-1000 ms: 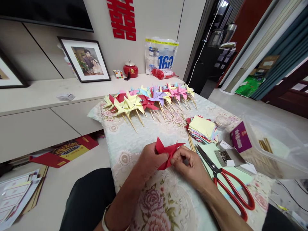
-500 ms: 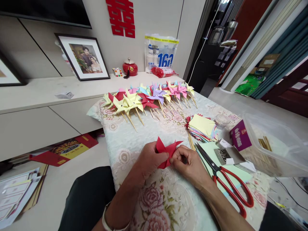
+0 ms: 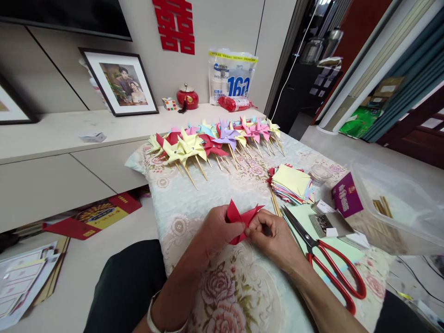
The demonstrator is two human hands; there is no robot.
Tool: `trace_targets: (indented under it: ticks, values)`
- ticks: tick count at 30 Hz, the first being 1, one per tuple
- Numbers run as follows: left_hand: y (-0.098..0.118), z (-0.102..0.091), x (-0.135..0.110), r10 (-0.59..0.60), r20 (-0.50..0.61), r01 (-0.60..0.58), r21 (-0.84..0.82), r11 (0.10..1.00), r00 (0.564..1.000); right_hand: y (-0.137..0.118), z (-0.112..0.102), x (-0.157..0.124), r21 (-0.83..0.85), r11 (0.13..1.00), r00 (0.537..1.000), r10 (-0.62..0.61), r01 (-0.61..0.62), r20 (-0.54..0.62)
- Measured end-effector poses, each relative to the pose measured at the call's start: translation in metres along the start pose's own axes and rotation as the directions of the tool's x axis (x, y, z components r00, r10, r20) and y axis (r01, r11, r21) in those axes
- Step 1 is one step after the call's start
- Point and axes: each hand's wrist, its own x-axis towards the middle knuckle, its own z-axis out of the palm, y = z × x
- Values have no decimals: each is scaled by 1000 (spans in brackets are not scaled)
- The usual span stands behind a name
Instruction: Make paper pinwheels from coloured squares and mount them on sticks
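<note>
Between my hands, above the flowered tablecloth, is a red paper pinwheel [image 3: 239, 216] with its points folded partly inward. My left hand [image 3: 219, 227] is closed on its left side, thumb pressed over the middle. My right hand [image 3: 270, 233] pinches its right edge with thumb and forefinger; whether a pin is in that pinch is hidden. Scissors with red handles [image 3: 322, 254] lie blades away, just right of my right forearm. Beyond my hands, finished pinwheels [image 3: 215, 141] in yellow, red, purple and pink lie in rows, their sticks toward me.
A stack of square coloured papers [image 3: 291, 182] lies right of centre, beside a small round clear container [image 3: 319, 173]. An open small box of metal pins [image 3: 328, 224] sits near the scissors. A clear plastic bin [image 3: 398, 203] with sticks stands at the table's right edge.
The red pinwheel has tilted slightly and its points have drawn closer together. Both hands keep their grip, with the left shifted a little to the right.
</note>
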Motion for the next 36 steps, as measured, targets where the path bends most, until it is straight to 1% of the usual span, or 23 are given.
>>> trace_targets:
  ticks: [8, 11, 12, 13, 14, 16, 17, 18, 19, 20, 22, 24, 26, 28, 30, 33, 36]
  values:
    - [4, 0, -1, -26, -1, 26, 63, 998, 1000, -1, 0, 0, 69, 997, 999, 44, -45, 20]
    - [6, -1, -2, -27, 6, 27, 53, 998, 1000, 0, -2, -1, 110, 994, 1000, 25, -27, 19]
    - [8, -2, -2, -31, 6, 30, 44, 999, 1000, 1, -3, -1, 138, 990, 1000, 7, -5, -8]
    - [10, -3, -4, -38, 6, 38, 34, 999, 999, 2, -5, -1, 175, 984, 998, -16, 27, -61]
    - [12, -5, -5, -52, 9, 51, 25, 998, 999, 4, -8, -1, 218, 974, 990, -39, 68, -138]
    - [17, -8, -8, -81, 28, 80, 16, 997, 996, 7, -14, -1, 305, 939, 950, -59, 157, -307]
    - [19, -10, -10, -90, 46, 89, 17, 996, 995, 8, -16, -1, 340, 921, 930, -61, 193, -362]
    - [21, -12, -11, -97, 72, 95, 25, 995, 993, 9, -19, 0, 364, 906, 922, -68, 217, -381]
    - [22, -14, -12, -102, 96, 99, 38, 994, 990, 10, -21, 0, 381, 896, 930, -83, 227, -358]
    - [24, -15, -13, -106, 119, 100, 57, 993, 987, 9, -23, 0, 393, 891, 947, -111, 228, -300]
    - [26, -15, -15, -108, 168, 91, 106, 990, 980, 7, -24, -1, 402, 890, 976, -177, 214, -128]
    - [28, -14, -17, -98, 210, 64, 164, 984, 973, 4, -22, -3, 389, 904, 976, -211, 177, 46]
    - [31, -11, -19, -93, 233, 38, 231, 972, 968, 0, -20, -5, 335, 932, 969, -197, 139, 146]
    - [33, -8, -20, -84, 226, 16, 287, 958, 971, -3, -17, -8, 251, 960, 968, -176, 127, 181]
    - [34, -5, -22, -54, 211, -19, 327, 945, 976, -4, -15, -9, 170, 974, 967, -180, 150, 178]
    - [33, -3, -22, 14, 191, -91, 400, 912, 982, -4, -13, -9, 77, 977, 962, -211, 201, 172]
    - [33, -3, -22, 44, 187, -132, 487, 863, 981, -3, -11, -8, 12, 970, 957, -243, 244, 160]
